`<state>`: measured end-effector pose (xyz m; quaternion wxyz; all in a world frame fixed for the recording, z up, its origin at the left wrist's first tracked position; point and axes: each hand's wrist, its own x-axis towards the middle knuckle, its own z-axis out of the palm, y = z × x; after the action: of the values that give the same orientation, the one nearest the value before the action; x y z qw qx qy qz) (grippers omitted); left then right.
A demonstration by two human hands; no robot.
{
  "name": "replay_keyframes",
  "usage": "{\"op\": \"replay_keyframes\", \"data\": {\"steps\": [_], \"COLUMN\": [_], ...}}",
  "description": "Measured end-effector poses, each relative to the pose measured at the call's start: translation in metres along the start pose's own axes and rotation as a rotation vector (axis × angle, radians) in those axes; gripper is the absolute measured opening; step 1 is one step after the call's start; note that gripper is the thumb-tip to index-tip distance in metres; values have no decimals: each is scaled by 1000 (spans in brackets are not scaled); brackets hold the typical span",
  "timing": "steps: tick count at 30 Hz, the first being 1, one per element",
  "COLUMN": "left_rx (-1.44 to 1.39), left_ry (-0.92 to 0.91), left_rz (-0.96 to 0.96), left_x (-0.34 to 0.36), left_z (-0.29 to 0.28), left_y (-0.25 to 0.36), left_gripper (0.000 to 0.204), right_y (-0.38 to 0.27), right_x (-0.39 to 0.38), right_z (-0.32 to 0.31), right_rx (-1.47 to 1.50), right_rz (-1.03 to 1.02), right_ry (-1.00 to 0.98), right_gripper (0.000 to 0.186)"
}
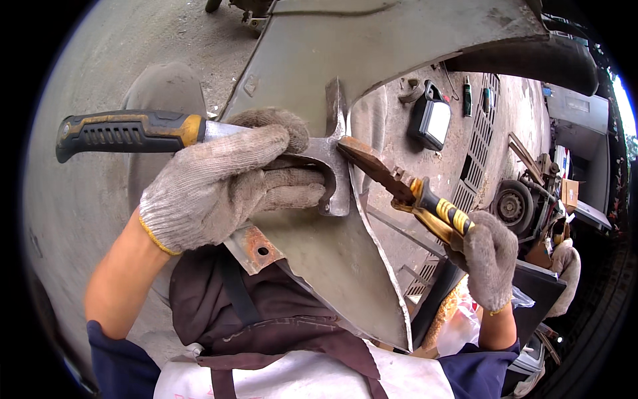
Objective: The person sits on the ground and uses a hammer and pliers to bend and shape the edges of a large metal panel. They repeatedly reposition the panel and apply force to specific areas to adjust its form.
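Note:
My left hand (206,189), in a grey knit glove, is closed on a hammer with a black-and-yellow handle (116,133) and worn steel head (339,186). The hammer lies sideways over a dull, curved metal panel (332,259) with a ragged edge and a rusted, holed corner. My gloved right hand (488,259) grips rusty pliers (382,173) with black-and-yellow handles; their jaw tips meet the hammer head. The panel's lower part is over my lap.
A black plastic case (428,116) and tube-like items (467,96) lie on the concrete beside a slotted grate (475,149). At the right are a wheel (512,209), cardboard box (568,193), stray glove (565,279) and assorted clutter.

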<state>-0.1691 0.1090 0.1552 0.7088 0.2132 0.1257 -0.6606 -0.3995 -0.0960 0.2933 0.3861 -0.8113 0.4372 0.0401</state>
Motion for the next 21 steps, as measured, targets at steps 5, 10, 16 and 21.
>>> {"op": "replay_keyframes", "data": {"steps": [5,10,16,21], "left_rx": [86,139,133,149], "left_ry": [4,-7,-9,6], "left_rz": [68,90,67,84], "left_x": [0,3,3,2], "left_z": [3,0,2,3], "left_y": [0,-4,-3,1], "left_gripper": [32,35,33,30], "right_y": [23,23,50,59], "right_x": [2,-8,-24,-31], "right_z": [-5,-4,-1,-5], "right_rx": [-755,-314,-203,-397], "right_rz": [-719,-315,-296,-329], "right_ry": [343,209,102,232], "right_gripper": [25,16,41,28]}}
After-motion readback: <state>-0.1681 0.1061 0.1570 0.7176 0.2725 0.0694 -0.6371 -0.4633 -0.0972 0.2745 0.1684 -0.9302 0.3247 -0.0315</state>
